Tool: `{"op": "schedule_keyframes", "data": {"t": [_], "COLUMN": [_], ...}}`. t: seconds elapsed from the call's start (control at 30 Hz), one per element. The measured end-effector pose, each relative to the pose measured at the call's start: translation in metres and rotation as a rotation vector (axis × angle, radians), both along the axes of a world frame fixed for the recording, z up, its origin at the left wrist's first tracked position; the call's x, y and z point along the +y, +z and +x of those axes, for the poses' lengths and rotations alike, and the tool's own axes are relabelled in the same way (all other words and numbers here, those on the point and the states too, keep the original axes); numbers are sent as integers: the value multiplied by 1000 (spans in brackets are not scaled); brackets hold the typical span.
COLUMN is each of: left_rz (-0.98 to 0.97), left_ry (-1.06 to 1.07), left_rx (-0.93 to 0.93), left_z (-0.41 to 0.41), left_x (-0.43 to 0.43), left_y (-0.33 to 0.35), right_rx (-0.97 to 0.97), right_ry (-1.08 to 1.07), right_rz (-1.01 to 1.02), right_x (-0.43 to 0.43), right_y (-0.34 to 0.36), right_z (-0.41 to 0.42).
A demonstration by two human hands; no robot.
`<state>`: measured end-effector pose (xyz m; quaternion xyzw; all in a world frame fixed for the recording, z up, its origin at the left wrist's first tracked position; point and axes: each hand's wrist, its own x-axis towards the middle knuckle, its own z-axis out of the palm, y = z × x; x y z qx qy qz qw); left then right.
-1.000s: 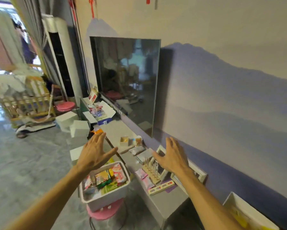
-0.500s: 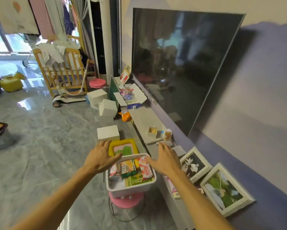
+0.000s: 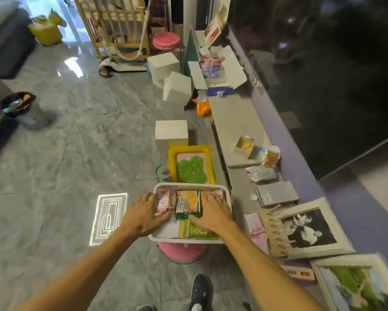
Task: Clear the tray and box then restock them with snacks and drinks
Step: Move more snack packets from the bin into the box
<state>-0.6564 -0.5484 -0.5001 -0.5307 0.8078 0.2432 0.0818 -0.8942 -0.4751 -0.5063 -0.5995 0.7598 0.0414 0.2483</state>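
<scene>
A white box [image 3: 189, 185] full of snack packets [image 3: 187, 202] rests on a pink stool [image 3: 181, 250] in front of me. My left hand [image 3: 143, 215] lies on the packets at the box's left side, fingers spread. Over the right side, my right hand [image 3: 211, 213] presses flat on a green packet [image 3: 197, 231]. Neither hand holds anything. Just beyond the box sits a yellow tray [image 3: 173, 153] holding a pink and green item.
A low grey TV shelf [image 3: 235, 117] runs along the right with small packets, an open carton [image 3: 213, 70] and picture frames [image 3: 305, 227]. White cubes [image 3: 171, 131] stand on the floor ahead. A bin [image 3: 22, 110] is far left. My shoe [image 3: 199, 290] is below.
My view has tilted down from the wall and TV to the box. Both hands have dropped from the air onto the snack packets inside it.
</scene>
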Motion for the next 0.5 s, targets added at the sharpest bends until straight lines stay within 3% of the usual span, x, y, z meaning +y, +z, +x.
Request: {"op": "schedule_keyframes", "data": {"t": [0.2, 0.33, 0.5], "left_rz": [16, -116, -136], "left_ry": [-70, -358, -423], "left_rx": [-72, -181, -250], "left_z": [-23, -35, -38], "left_x": [-54, -73, -83], "left_y": [-152, -255, -316], "right_rx": [10, 81, 159], "right_ry": [136, 278, 337], "right_rz": [86, 89, 53], "right_x": [-65, -87, -88], "right_y": [-165, -269, -331], "right_z": [-7, -7, -3]}}
